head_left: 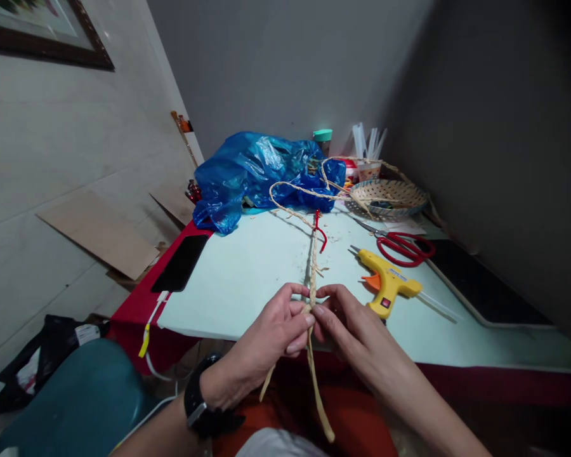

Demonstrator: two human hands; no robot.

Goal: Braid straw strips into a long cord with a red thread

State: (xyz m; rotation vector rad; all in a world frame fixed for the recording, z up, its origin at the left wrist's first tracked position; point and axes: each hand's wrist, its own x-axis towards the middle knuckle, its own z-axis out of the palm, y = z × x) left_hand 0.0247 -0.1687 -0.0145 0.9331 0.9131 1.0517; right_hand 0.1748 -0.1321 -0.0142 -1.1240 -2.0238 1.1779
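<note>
A pale straw braid [313, 270] runs from the back of the table toward me, and loose strands [317, 393] hang below its near end. My left hand [288, 322] pinches the braid's near end from the left, fingers closed on it. From the right, my right hand [340, 320] grips the same spot between thumb and fingers. Around the braid farther up is a red tie [317, 222] with a loose curved end. Beyond it the finished length loops back toward a woven basket [390, 195].
A yellow glue gun [387, 279] and red-handled scissors [402, 247] lie right of the braid. A tablet [480, 279] is at the right, a phone [181, 261] at the left edge. Behind stand a blue plastic bag [261, 168] and a cup of clear sticks [368, 170].
</note>
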